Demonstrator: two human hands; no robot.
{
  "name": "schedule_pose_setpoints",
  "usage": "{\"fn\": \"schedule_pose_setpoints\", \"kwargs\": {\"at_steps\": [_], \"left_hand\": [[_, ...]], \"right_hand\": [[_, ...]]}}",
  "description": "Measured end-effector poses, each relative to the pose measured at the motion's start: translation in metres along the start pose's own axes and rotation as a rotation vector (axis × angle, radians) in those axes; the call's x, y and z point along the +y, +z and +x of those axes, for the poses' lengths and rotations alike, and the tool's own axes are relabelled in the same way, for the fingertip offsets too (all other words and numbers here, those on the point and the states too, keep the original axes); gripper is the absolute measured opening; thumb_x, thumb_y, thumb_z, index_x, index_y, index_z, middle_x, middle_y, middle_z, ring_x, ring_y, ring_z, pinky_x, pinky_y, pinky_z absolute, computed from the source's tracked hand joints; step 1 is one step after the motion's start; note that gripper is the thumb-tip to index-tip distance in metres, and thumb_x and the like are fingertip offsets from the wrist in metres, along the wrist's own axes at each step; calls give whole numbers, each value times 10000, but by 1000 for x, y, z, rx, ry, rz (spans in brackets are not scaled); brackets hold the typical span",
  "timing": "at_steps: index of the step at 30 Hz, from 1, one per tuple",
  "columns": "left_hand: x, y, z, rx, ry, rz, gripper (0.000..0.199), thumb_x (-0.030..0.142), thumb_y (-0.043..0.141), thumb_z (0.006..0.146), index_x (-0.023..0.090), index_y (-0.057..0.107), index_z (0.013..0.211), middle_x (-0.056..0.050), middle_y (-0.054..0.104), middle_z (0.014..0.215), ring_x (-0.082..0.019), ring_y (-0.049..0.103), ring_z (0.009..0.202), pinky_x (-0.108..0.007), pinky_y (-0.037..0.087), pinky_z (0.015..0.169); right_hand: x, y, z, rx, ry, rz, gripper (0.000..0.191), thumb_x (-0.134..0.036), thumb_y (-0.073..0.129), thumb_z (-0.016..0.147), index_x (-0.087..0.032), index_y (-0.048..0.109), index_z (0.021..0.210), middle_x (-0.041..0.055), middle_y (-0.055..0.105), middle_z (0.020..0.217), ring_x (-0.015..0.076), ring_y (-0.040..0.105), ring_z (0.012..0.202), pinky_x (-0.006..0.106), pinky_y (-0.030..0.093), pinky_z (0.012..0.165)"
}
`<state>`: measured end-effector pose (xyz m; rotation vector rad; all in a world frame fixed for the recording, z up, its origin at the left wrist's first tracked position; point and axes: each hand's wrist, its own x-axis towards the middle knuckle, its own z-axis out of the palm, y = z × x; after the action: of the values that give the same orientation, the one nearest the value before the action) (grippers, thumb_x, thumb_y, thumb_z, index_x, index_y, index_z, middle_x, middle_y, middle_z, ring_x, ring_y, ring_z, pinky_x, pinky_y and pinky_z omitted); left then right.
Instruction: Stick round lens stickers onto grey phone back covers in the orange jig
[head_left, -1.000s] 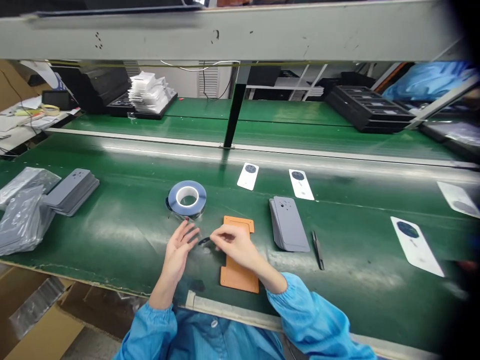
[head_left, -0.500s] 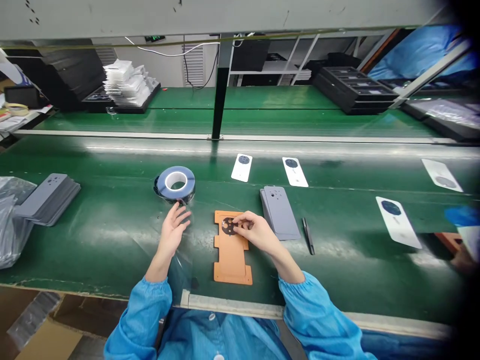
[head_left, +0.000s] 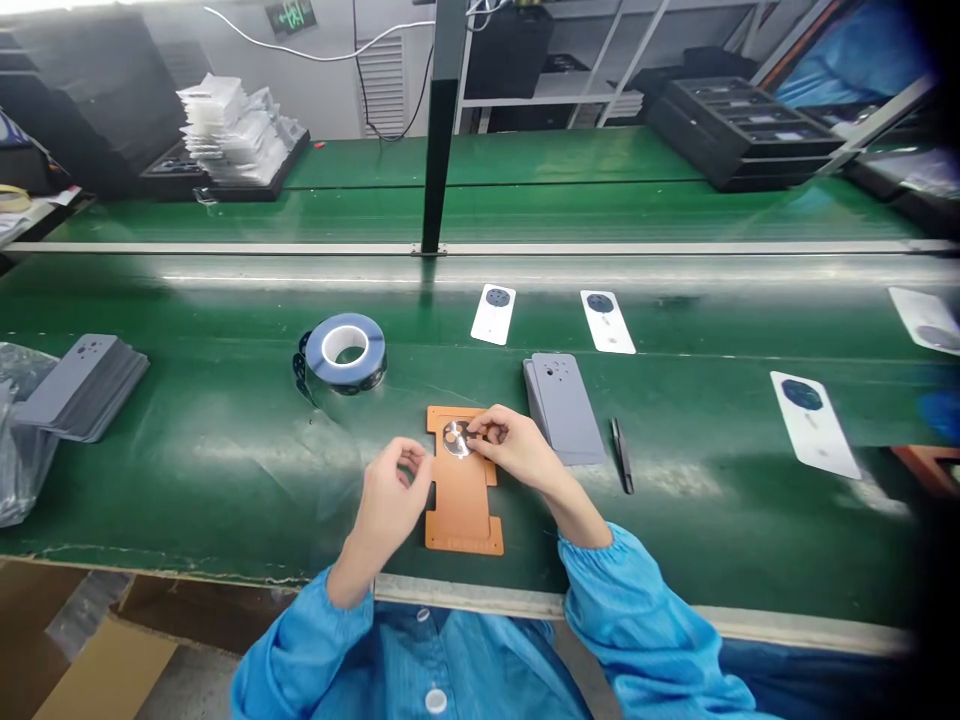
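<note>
Right hand (head_left: 510, 447) pinching sticker (head_left: 455, 439) edge on orange plate (head_left: 461, 500), left hand (head_left: 392, 494) at plate edge, hold unclear, tape roll (head_left: 346, 374) well apart

Operator: What has my left hand (head_left: 394, 497) done, going by the orange plate (head_left: 461, 500)?
Observer: You've brought it in from well off the plate's left side to just beside its left edge. Your spread fingers have curled towards your thumb; I can't tell if they hold anything.
Operator: And my right hand (head_left: 514, 450)?
Observer: A second ago you had it over the plate's left edge; now it reaches the upper end from the right side.
Operator: The round piece (head_left: 454, 438)?
Observer: You've taken it from just left of the plate to the plate's upper end. It looked dark half a second ago; now it shines partly silver.
</note>
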<state>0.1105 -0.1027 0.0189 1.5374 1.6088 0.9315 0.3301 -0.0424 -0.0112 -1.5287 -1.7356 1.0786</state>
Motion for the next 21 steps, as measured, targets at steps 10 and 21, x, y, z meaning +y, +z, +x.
{"fn": "schedule_pose_setpoints", "kwargs": {"at_steps": [10,21], "left_hand": [[-25,34,44,-64,-87,105,146,299,645,828,213,550,759,30,643,715,-119,574,601,-247,416,632],[-15,35,46,-74,-186,180,210,292,654,777,220,500,654,59,554,604,-119,504,565,-248,330,590]], "right_hand": [[1,0,0,1,-3,5,131,-332,738,774,-214,701,816,19,642,827,136,504,609,296,439,586],[8,-3,-1,30,142,5,243,-397,806,707,-202,669,752,-26,543,670,146,486,622,285,385,580]]}}
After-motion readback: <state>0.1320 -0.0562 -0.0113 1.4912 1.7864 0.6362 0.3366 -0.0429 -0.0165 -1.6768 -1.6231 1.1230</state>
